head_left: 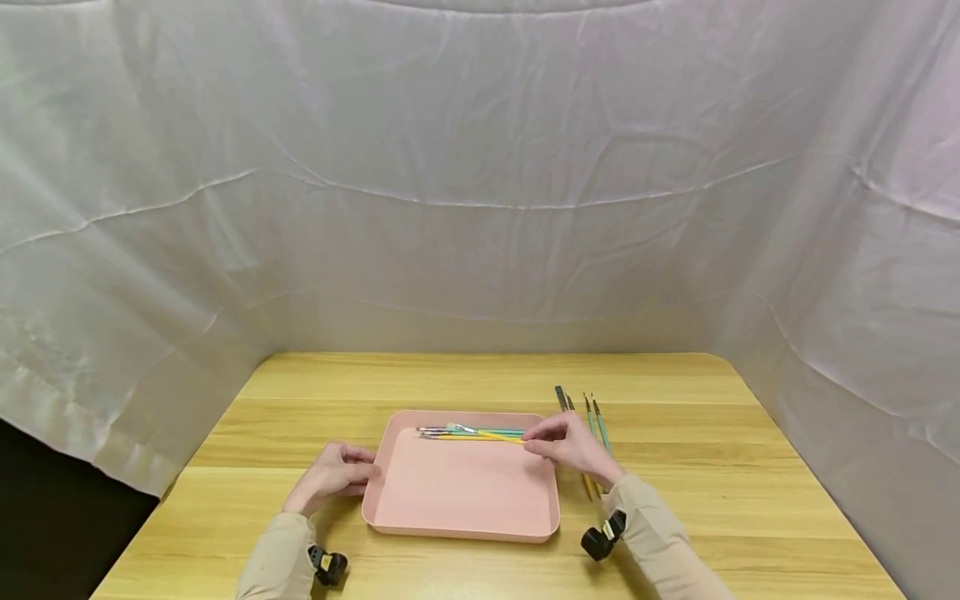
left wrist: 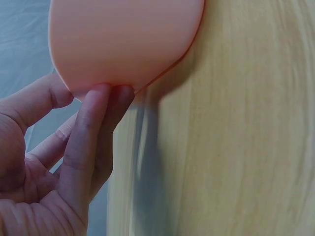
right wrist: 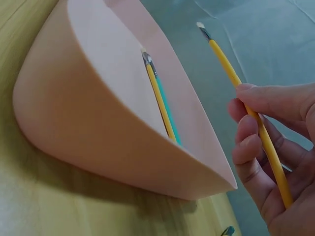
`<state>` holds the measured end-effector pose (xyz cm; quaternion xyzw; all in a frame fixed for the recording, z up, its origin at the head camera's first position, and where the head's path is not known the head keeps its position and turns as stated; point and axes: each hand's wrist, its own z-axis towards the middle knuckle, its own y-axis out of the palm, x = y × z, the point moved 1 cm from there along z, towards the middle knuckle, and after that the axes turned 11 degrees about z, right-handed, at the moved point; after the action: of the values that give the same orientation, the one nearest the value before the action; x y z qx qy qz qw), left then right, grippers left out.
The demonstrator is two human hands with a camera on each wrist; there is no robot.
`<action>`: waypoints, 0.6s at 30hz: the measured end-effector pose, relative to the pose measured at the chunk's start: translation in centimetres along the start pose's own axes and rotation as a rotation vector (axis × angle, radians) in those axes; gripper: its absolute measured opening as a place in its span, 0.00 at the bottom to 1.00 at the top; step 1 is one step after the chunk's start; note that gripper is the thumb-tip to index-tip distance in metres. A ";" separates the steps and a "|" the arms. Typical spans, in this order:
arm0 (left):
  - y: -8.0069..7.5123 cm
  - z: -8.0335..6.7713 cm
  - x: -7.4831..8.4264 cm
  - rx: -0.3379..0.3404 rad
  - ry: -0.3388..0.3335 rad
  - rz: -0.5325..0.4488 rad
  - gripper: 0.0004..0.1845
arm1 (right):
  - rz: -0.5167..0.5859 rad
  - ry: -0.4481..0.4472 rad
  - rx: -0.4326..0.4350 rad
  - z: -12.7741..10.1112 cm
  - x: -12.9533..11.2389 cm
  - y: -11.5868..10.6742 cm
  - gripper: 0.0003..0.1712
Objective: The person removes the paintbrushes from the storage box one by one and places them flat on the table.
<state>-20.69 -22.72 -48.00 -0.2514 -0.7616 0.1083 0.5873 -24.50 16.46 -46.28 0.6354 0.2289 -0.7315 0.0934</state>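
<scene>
A shallow pink tray (head_left: 461, 492) lies on the table, with several paintbrushes (right wrist: 160, 101) inside along its far wall, yellow and teal-green handles showing. My left hand (head_left: 333, 477) pinches the tray's left wall between thumb and fingers. Over the tray's far right corner, my right hand (head_left: 576, 446) holds a yellow paintbrush (right wrist: 224, 64) between thumb and fingers. Its bristle end points left and away from the palm, above the brushes in the tray. The handle's lower end runs across the palm in the right wrist view.
More paintbrushes (head_left: 602, 425) with teal and yellow handles lie on the wooden table (head_left: 675, 517) to the right of the tray, partly behind my right hand. Grey-white cloth (head_left: 480, 267) hangs around the table's back and sides.
</scene>
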 end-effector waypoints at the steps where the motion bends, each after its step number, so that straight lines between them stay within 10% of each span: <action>1: 0.0 0.0 0.0 0.000 0.001 0.000 0.20 | 0.012 -0.002 0.009 -0.1 0.1 -0.1 0.11; 18: -0.2 0.0 0.1 -0.009 0.008 -0.011 0.20 | 0.115 0.106 0.524 -2.0 1.8 -1.9 0.15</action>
<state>-20.74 -22.81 -47.85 -0.2501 -0.7610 0.1007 0.5901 -23.87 19.27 -47.84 0.6870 0.0000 -0.7252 -0.0451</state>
